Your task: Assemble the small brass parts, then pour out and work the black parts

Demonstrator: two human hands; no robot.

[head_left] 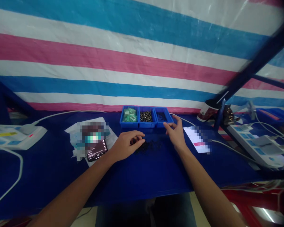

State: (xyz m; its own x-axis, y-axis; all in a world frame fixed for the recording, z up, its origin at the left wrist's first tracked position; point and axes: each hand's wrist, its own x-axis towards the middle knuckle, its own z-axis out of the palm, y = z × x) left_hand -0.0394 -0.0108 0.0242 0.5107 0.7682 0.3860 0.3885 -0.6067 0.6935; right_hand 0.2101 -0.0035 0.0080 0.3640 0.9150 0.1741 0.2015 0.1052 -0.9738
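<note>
My left hand [129, 143] is over the table beside a loose pile of small black parts [148, 145]. Its fingers curl toward the thumb in a pinch, and whatever may be between the tips is too small to make out. My right hand [176, 134] is at the near edge of the right blue bin [161, 125], fingers apart and nothing visible in them. That bin holds dark pieces. Next to it, the middle bin [147, 125] holds many small brass-coloured metal parts. Green and clear small packets [129, 115] fill the left bin [129, 125].
A lit phone [98, 153] lies on white plastic wrapping [110, 134] to the left. Another lit phone [194, 138] lies right, with a cable attached. Power strips [21, 137] [257, 146] stand at both sides. A dark cup [207, 110] stands behind, near a metal frame post [241, 66].
</note>
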